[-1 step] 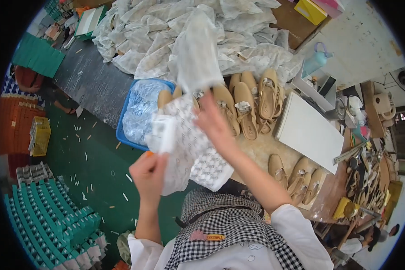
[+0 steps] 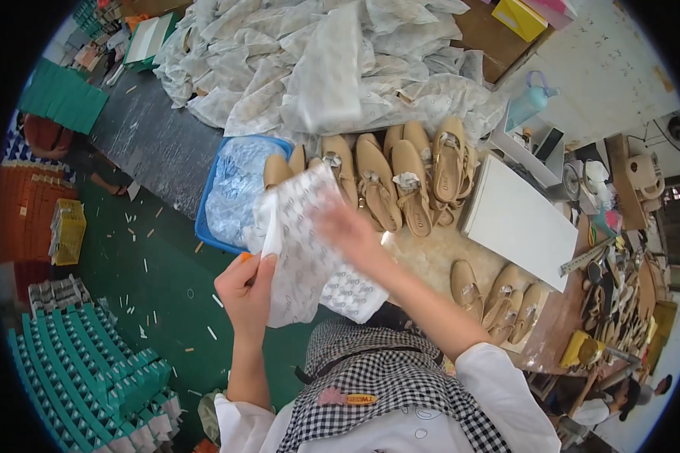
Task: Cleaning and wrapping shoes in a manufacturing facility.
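My left hand pinches the edge of a thin white sheet of wrapping tissue printed with grey marks. Something small and orange shows at its fingers. Over the right part of that sheet is my right hand, smeared by motion, so its fingers cannot be read. Below it lies a stack of the same printed tissue, near the table's front edge. A blurred white tissue-wrapped bundle is at the near side of a large heap of tissue-wrapped bundles. Beyond my hands stand several tan slip-on shoes.
A blue bin of clear plastic stands left of the shoes. To the right are a white board, more tan shoes and a pale blue bottle. Green racks stand lower left. Other people are at the edges.
The blurred bundle has moved away from my right hand onto the heap. My right hand has come down and back over the tissue. The sheet's left part has swung and opened out.
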`<state>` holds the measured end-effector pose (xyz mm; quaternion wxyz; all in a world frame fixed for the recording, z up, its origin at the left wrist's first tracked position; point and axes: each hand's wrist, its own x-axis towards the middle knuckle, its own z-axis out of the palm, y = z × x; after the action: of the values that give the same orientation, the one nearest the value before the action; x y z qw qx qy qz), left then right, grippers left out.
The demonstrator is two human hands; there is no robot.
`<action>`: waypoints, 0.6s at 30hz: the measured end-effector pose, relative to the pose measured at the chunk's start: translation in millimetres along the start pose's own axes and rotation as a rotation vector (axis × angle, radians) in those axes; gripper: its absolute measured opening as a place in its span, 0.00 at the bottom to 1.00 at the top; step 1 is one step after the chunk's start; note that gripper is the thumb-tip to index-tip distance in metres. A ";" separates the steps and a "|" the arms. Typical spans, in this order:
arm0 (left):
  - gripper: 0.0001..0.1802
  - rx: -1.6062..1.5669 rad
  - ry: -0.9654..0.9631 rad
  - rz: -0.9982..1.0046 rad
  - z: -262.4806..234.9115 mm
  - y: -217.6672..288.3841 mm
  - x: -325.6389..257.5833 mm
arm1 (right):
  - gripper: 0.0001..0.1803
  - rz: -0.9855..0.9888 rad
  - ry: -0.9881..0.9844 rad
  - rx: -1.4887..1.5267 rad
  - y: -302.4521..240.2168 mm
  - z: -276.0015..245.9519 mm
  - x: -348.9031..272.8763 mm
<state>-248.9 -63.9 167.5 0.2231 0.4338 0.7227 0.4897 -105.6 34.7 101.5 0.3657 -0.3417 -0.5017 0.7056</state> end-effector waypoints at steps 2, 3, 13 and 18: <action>0.06 -0.099 -0.067 0.054 18.8 -20.0 -8.1 | 0.12 0.178 -0.270 -0.103 -4.7 6.9 -24.5; 0.06 -0.100 -0.071 0.052 25.3 -28.3 -13.3 | 0.12 0.143 -0.248 -0.230 -5.0 -1.9 -28.5; 0.06 0.114 -0.239 0.106 70.9 -7.2 9.5 | 0.21 -0.267 0.723 -1.210 31.8 -254.7 23.7; 0.07 0.289 -0.240 0.196 81.9 -40.5 16.0 | 0.17 0.206 0.111 -0.755 -86.1 -193.8 -63.1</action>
<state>-212.6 -14.1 98.1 0.1943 0.5849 0.7079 0.3450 105.4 89.0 140.3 0.1682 -0.5383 -0.6685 0.4849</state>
